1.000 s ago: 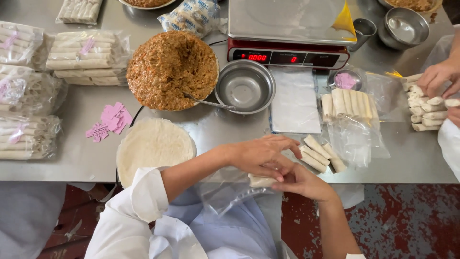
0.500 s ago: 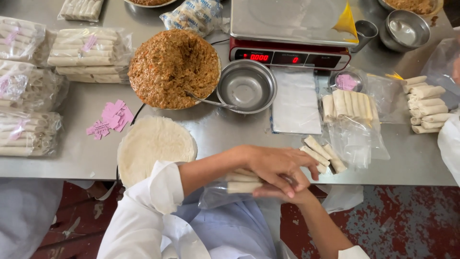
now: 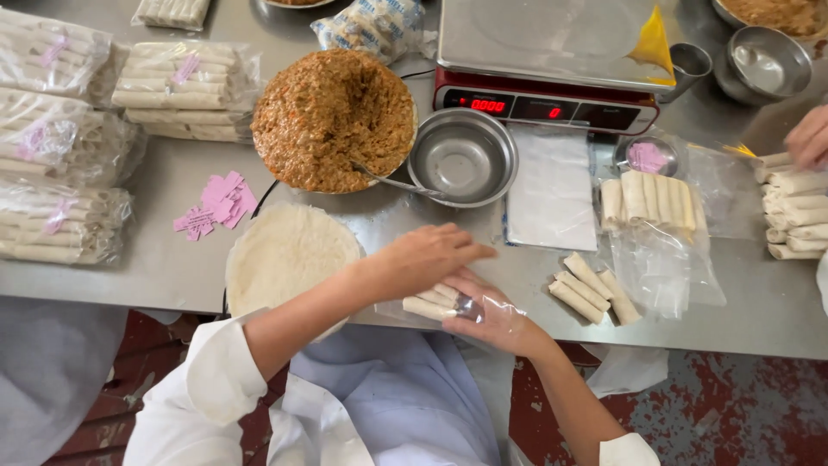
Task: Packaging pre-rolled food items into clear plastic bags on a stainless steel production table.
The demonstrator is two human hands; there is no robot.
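Left hand (image 3: 423,259): lies palm-down over the rolls at the near table edge, fingers loosely curved and pressing on them rather than clamped.
Right hand (image 3: 496,318): partly sheathed in the clear plastic bag (image 3: 483,304), fingers closed around the bag's mouth, holding it against the table edge.
Spring rolls in hand (image 3: 431,302): a few pale, thin cylinders lying side by side at the bag's opening, just under the left palm, between stack of round wrappers (image 3: 285,255) and loose rolls (image 3: 591,289).
Handling, rolls: judged light and soft; raw wrapper skin looks thin and would tear or dent if pinched. Best held along the full length, several at once, under a flat palm.
Handling, bag: thin, limp, slippery film; likely to collapse unless held at the rim.
Loose rolls: four on the bare steel table (image 3: 155,259), well apart from the hands.
Surroundings: mound of brown filling (image 3: 332,116) with a spoon, empty steel bowl (image 3: 463,155), weighing scale (image 3: 552,60), pink paper tags (image 3: 217,205), bagged rolls (image 3: 181,86) at far left.
Other person's hand (image 3: 809,138): at far right, over another pile of rolls; grip cannot be told.
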